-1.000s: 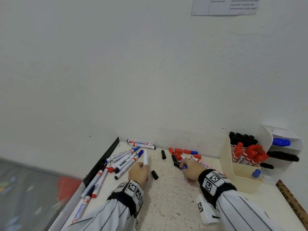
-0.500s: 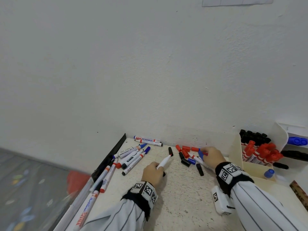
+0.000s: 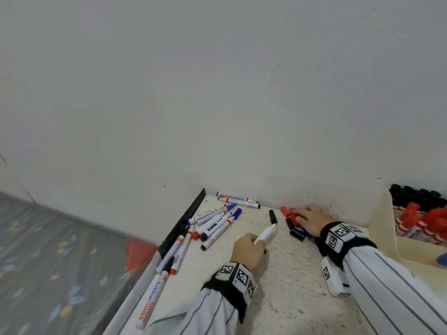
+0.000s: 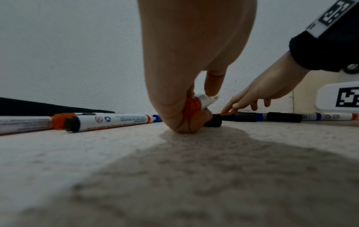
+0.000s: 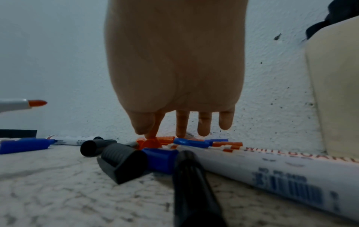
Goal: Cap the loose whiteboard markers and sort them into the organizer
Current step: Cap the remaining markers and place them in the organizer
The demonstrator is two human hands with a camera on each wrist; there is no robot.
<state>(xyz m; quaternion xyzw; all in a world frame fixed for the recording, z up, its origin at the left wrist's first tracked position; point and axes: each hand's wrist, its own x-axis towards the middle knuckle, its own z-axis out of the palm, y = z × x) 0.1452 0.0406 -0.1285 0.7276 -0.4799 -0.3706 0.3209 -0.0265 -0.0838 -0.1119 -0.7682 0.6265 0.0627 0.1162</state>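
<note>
left hand (image 3: 246, 250): at lower centre of the head view, curled round an uncapped red marker (image 3: 265, 234); the hand's edge rests on the worktop (image 3: 290, 286).
red marker: white barrel, red tip pointing toward the upper right of the head view, raised off the worktop; its red rear end is seen inside the curled fingers in the left wrist view.
right hand (image 3: 313, 218): right of centre in the head view, beside the wall, fingers extended downward onto the loose caps (image 3: 294, 224); a red cap (image 5: 150, 142) is touched by thumb and forefinger, but a closed pinch cannot be confirmed.
loose caps: red, blue and black, piled against the wall at the fingertips.
loose markers (image 3: 212, 222): a scattered group at centre left of the head view, some uncapped.
organizer (image 3: 382, 228): cream, at the right edge of the head view; black-capped and red-capped markers stand in it.
</note>
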